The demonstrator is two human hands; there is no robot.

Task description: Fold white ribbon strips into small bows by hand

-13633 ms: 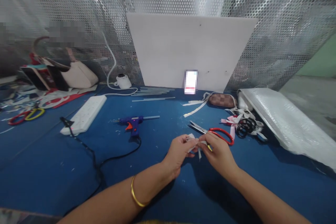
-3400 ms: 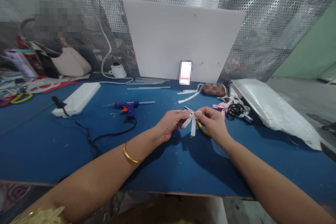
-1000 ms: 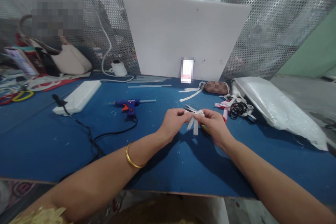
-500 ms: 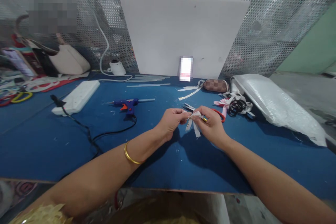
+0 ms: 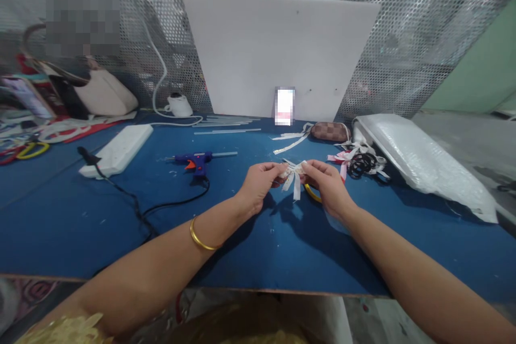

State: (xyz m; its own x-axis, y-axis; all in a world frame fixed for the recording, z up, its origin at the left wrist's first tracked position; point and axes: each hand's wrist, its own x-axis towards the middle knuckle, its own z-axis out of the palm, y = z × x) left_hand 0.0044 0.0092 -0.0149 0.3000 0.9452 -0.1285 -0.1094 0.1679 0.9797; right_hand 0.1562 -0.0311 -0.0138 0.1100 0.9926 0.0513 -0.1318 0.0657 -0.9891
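A small white ribbon bow (image 5: 295, 178) is held between my two hands above the blue table (image 5: 242, 258), its two tails hanging down. My left hand (image 5: 260, 184) pinches the bow's left loop between thumb and fingers. On the other side, my right hand (image 5: 327, 184) pinches the right loop. Scissors (image 5: 313, 193) with a yellow and red handle lie under and behind my right hand, mostly covered by it. Left of my hands rests a blue glue gun (image 5: 197, 160) with an orange trigger and a clear stick in its back end.
A white power strip (image 5: 121, 150) and black cord occupy the left side. Along the back are glue sticks (image 5: 228, 131), ribbon strips (image 5: 290, 143), a lit phone (image 5: 285, 106) against a white board, and a checked pouch (image 5: 330, 131). Black hair ties (image 5: 365, 164) and a plastic-wrapped package (image 5: 423, 161) sit right.
My hands have spread slightly apart, so the bow's loops now show opened out. Its tails hang straighter, and my right fingers have shifted to the right loop's edge.
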